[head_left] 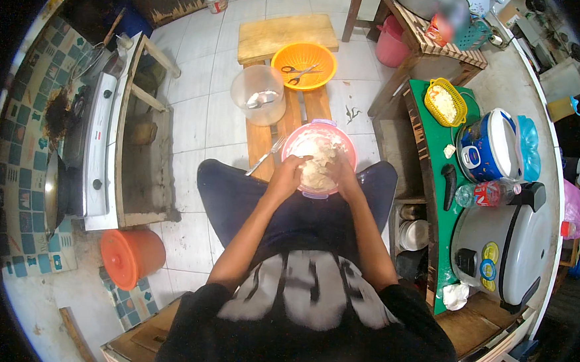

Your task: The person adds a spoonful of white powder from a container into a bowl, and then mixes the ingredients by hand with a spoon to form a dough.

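Observation:
A pink bowl (353, 152) with purple handles sits between my knees. Inside it is pale, lumpy dough (317, 173), with loose white flour around it. My left hand (291, 171) grips the dough at its left side, fingers curled into it. On the opposite side my right hand (342, 171) presses into the dough, its fingers partly covered and coated. Left of the bowl, a fork (265, 157) lies on the wooden bench (256, 139). Farther off stand a translucent tub (258, 106) with something whitish inside and an orange basket (323, 80) holding scissors (303, 71).
A stove (99, 149) stands at left, above a lidded orange bucket (132, 258). Along the right, a green-topped table (442, 237) bears a yellow basket (444, 104), a plastic bottle (488, 192) and a large grey rice cooker (498, 253). A pink bucket (392, 44) is at the far right.

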`<state>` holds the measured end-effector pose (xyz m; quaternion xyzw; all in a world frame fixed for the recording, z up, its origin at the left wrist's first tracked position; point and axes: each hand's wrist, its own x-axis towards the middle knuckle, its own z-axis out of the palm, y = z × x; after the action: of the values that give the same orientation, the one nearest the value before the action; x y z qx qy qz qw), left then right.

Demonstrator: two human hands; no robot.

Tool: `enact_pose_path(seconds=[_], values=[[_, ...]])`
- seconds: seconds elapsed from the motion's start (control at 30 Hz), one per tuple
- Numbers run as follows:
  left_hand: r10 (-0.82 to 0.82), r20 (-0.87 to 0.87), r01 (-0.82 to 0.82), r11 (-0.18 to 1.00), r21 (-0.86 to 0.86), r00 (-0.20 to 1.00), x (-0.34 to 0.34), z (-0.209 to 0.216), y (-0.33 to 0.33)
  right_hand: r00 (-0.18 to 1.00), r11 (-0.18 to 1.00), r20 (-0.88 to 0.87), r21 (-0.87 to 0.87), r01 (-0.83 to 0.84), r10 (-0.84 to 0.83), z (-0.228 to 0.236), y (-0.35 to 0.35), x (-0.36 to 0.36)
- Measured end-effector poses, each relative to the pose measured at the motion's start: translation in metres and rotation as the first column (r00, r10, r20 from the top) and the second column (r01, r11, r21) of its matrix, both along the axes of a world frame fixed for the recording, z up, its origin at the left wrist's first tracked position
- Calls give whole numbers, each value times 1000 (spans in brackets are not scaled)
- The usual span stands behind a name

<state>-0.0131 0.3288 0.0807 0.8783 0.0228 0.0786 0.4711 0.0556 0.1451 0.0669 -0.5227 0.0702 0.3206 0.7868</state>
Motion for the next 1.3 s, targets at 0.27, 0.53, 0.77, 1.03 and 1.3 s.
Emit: enact_pose_path(seconds=[0.27,0.53,0.77,1.03,1.3], values=[[39,-90,-43,998,-39,995,4,5,-4,999,997,12,73,-39,39,-6,-7,4],[424,86,-414,904,-110,902,11,9,54,1000,999,-5,52,-13,13,-29,-9,13],[293,-230,-166,879,448,928,-9,-36,104,998,999,-70,44,10,-7,-19,-1,12],[322,-174,-242,897,371,931,-15,-55,102,987,999,-154,-5,-53,51,-11,-8,14],[501,-193,-427,844,323,844,-16,-57,99,993,999,-105,-11,-52,51,-5,0,13]])
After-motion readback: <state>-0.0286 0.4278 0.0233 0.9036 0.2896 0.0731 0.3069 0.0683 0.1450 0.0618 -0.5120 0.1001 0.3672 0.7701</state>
